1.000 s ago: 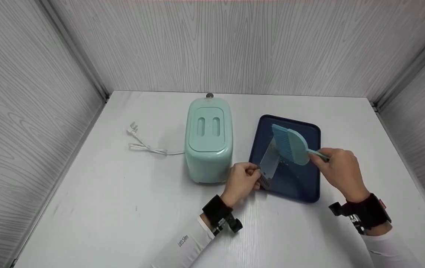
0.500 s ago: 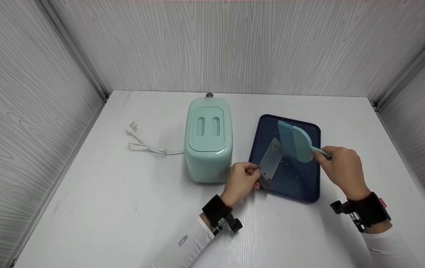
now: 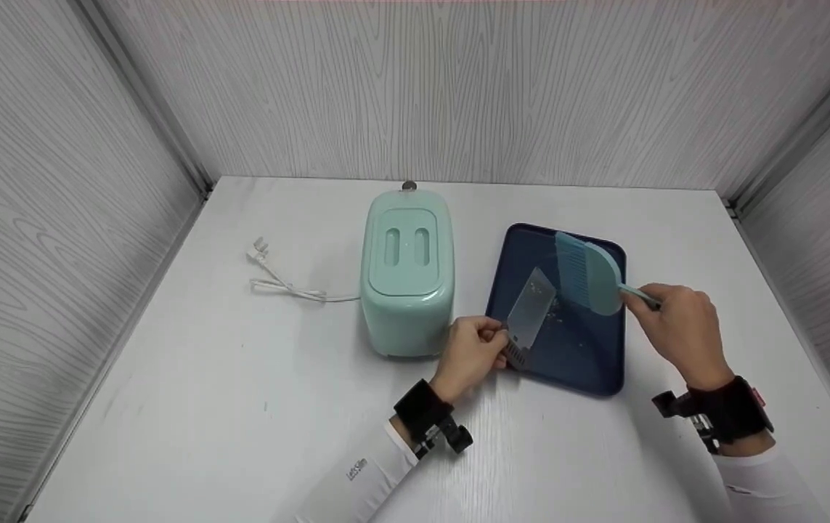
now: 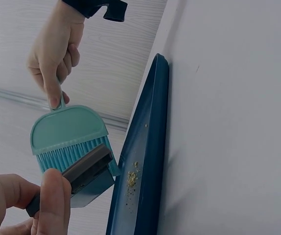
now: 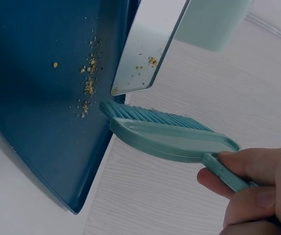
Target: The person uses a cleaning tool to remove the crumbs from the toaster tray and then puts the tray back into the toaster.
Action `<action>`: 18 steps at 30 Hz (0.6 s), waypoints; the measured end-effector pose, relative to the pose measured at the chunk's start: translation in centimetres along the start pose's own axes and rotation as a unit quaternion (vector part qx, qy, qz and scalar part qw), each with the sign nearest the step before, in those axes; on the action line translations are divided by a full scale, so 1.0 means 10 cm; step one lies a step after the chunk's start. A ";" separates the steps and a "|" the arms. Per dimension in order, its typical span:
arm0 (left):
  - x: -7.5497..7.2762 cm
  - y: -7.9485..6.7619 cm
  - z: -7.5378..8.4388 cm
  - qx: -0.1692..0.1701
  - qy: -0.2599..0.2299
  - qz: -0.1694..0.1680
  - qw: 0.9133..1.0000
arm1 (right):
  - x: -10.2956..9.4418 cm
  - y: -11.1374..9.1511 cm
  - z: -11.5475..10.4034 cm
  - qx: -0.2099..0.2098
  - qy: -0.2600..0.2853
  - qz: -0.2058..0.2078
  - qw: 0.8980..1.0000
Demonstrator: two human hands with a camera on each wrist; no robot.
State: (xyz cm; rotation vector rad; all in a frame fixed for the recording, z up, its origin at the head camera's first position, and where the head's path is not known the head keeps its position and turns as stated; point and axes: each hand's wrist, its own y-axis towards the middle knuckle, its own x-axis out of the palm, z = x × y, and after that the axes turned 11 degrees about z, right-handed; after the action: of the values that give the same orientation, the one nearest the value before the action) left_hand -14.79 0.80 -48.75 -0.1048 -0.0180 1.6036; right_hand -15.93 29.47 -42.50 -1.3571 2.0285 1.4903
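My left hand [image 3: 469, 349] pinches the dark end of a narrow metal crumb tray [image 3: 532, 306], which slants over the blue tray [image 3: 583, 367]. A few crumbs [image 5: 152, 61] cling to the crumb tray's surface in the right wrist view. My right hand [image 3: 685, 330] grips the handle of a mint-green hand brush [image 3: 603, 280], fingers and thumb around it. The brush's blue-green bristles [image 5: 160, 117] face the crumb tray, a short way to its right in the head view. Loose yellowish crumbs [image 5: 89, 87] lie scattered on the blue tray below.
A mint-green toaster [image 3: 407, 319] stands left of the blue tray, close by my left hand. Its white cord [image 3: 291, 290] and plug [image 3: 258, 250] lie on the white table [image 3: 240, 407] to the left. Grey wood-grain panels [image 3: 415, 94] enclose the back and sides.
My right hand has drawn the brush to the right, away from the crumb tray, uncovering more of its surface. The left hand and the crumb tray have stayed nearly still.
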 end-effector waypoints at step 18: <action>0.00 0.00 -0.02 0.008 0.011 0.004 1.000 | -0.17 0.01 -0.26 0.004 0.047 -0.030 0.998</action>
State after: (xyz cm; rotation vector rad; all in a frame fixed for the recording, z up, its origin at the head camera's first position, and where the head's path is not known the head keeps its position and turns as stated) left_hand -14.79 0.81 -48.93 -0.1098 0.0115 1.6107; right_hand -14.37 28.12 -40.12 -1.4966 2.0281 1.4169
